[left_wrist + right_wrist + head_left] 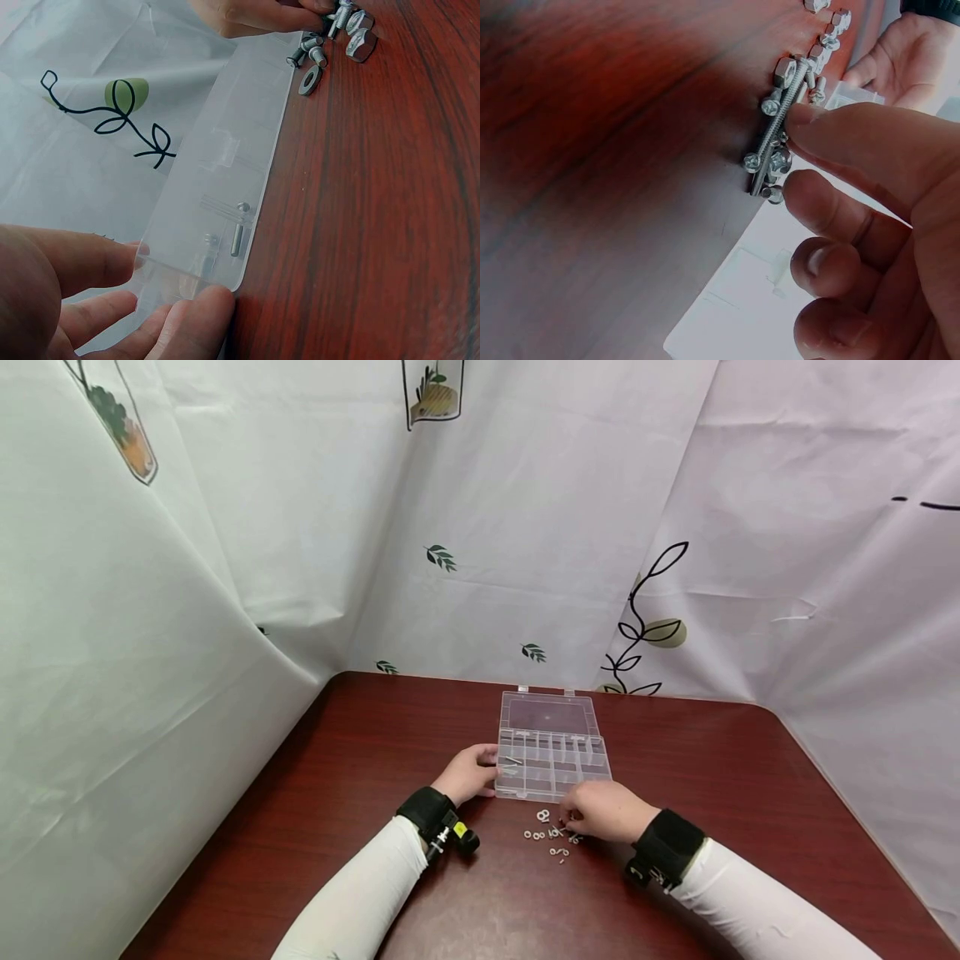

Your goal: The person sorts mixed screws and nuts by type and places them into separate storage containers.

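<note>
A clear plastic compartment box (552,791) lies with its lid (547,714) folded back. My left hand (467,774) grips the box's left end, thumb at the front corner and fingers round the side. Bolts (238,229) lie inside the box's left compartments. My right hand (609,811) is at the box's front right, low over loose hardware. In the right wrist view its thumb (806,114) and forefinger stand apart beside a long threaded bolt (784,120); whether they touch it I cannot tell. Hex nuts (785,71) and short screws (771,105) cluster there.
Several washers and nuts (535,836) are scattered on the dark red wooden table (420,718) in front of the box. White printed cloth (525,527) hangs behind and on both sides of the table.
</note>
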The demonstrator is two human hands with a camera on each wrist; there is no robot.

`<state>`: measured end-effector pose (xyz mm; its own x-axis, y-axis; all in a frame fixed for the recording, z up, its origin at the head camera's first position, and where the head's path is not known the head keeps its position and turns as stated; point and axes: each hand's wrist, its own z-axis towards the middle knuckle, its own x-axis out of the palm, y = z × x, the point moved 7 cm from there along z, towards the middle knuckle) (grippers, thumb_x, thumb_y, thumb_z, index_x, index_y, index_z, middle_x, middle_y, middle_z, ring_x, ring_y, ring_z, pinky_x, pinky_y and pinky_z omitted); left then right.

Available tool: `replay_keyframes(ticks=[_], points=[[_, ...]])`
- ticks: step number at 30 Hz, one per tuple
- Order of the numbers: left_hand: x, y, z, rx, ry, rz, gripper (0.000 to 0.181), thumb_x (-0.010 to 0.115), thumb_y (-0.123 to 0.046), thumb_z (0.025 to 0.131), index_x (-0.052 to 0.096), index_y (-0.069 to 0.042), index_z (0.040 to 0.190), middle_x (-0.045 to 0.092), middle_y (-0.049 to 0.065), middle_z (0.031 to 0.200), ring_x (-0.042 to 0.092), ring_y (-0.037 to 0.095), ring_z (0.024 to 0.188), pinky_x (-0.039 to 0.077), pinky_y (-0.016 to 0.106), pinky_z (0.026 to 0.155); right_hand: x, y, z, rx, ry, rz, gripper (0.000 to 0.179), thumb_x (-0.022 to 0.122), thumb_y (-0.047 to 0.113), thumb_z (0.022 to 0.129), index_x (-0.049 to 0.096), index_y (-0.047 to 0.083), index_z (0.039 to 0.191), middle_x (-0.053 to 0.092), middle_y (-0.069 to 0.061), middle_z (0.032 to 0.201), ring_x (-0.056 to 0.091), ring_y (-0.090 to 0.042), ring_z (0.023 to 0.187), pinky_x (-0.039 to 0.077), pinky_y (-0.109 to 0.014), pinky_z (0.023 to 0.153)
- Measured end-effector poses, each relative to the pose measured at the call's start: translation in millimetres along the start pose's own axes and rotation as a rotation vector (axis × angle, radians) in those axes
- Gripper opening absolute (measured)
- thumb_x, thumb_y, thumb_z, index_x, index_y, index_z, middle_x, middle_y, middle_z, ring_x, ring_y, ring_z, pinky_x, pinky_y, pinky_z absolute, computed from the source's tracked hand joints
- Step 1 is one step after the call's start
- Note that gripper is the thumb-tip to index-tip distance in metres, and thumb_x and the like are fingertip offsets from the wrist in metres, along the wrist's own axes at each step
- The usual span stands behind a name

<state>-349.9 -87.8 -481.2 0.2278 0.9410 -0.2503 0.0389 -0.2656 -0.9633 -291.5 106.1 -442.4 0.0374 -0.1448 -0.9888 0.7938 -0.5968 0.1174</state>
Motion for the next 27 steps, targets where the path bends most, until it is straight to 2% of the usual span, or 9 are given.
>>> replay_keyframes(ticks=[11, 21, 27], points=[[-0.8, -0.8, 0.1, -0.001, 0.000, 0.000, 0.049, 0.062, 0.001, 0.094, 0.049, 0.002, 0.141, 0.057, 0.022, 0.126, 0.066, 0.026, 0.097, 0.061, 0.035, 0.064, 0.0, 2.3, 0.7, -0.009, -0.028, -0.039, 0.024, 0.077, 0.014, 0.076, 0.058, 0.027, 0.066, 0.048, 0.018, 0.064, 0.041, 0.000, 0.058, 0.037, -0.020, 0.051], [-0.2, 1.2, 1.4, 0.000, 0.001, 0.014, 0.048, 0.062, 0.000, 0.095, 0.049, 0.001, 0.141, 0.057, 0.020, 0.125, 0.066, 0.024, 0.095, 0.061, 0.034, 0.063, -0.5, 6.4, -0.7, -0.018, -0.037, -0.028, 0.017, 0.072, 0.008, 0.075, 0.066, 0.024, 0.073, 0.051, 0.015, 0.067, 0.043, -0.001, 0.059, 0.039, -0.020, 0.052], [-0.5, 0.0, 0.2, -0.004, -0.003, 0.022, 0.048, 0.062, -0.001, 0.096, 0.049, 0.000, 0.142, 0.057, 0.020, 0.125, 0.066, 0.024, 0.096, 0.061, 0.034, 0.063, -0.5, 4.8, -1.3, 0.001, -0.023, 0.001, 0.022, 0.070, 0.009, 0.079, 0.056, 0.023, 0.069, 0.044, 0.015, 0.066, 0.039, -0.002, 0.058, 0.037, -0.020, 0.052]])
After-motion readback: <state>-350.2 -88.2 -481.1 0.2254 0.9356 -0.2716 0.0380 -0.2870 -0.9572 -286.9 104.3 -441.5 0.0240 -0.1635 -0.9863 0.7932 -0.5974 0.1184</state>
